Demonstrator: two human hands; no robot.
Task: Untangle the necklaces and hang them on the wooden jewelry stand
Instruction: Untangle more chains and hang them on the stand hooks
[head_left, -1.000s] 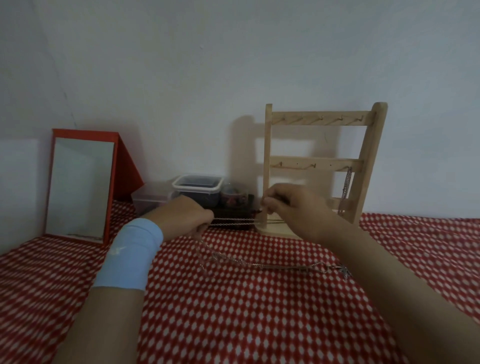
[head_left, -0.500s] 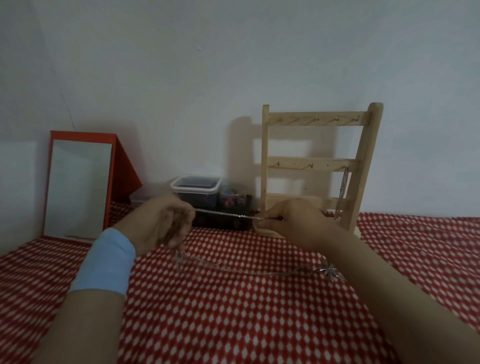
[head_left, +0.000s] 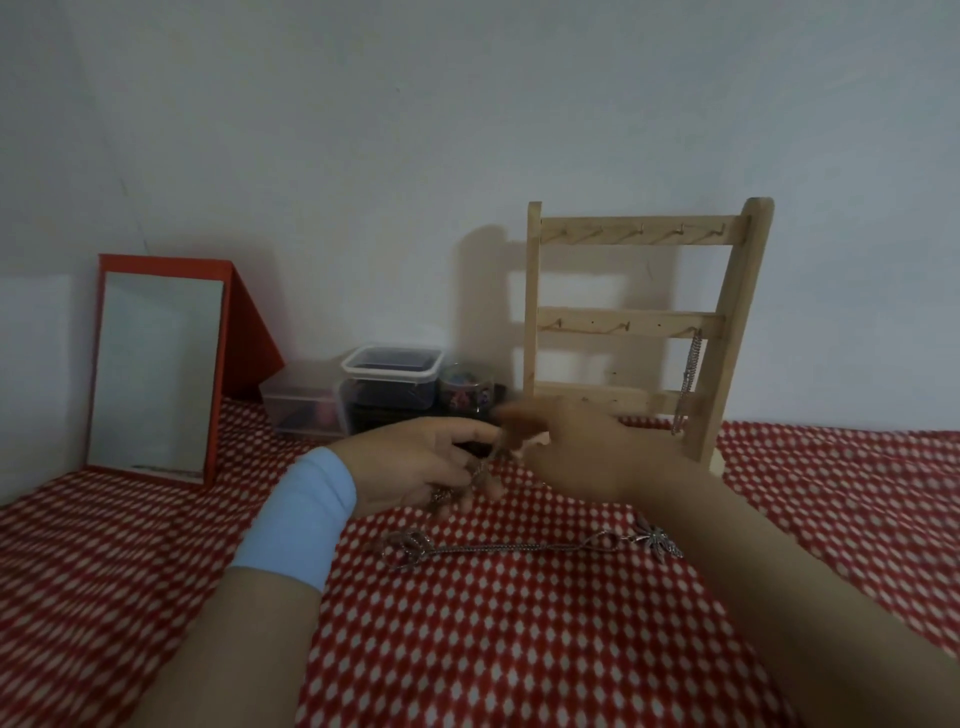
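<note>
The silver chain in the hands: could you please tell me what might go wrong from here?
1. The left hand grips bunched silver chain while a loop lies on the checked cloth; a hard pull may tighten the tangle.
2. The pendant lies beside the right forearm, which might drag it.
3. The blurred right hand works close to the wooden stand and could knock off the hung necklace.

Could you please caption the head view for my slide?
Left hand holds a chain, right hand beside it; hung necklace on the wooden stand, loose necklace on the cloth.
</note>
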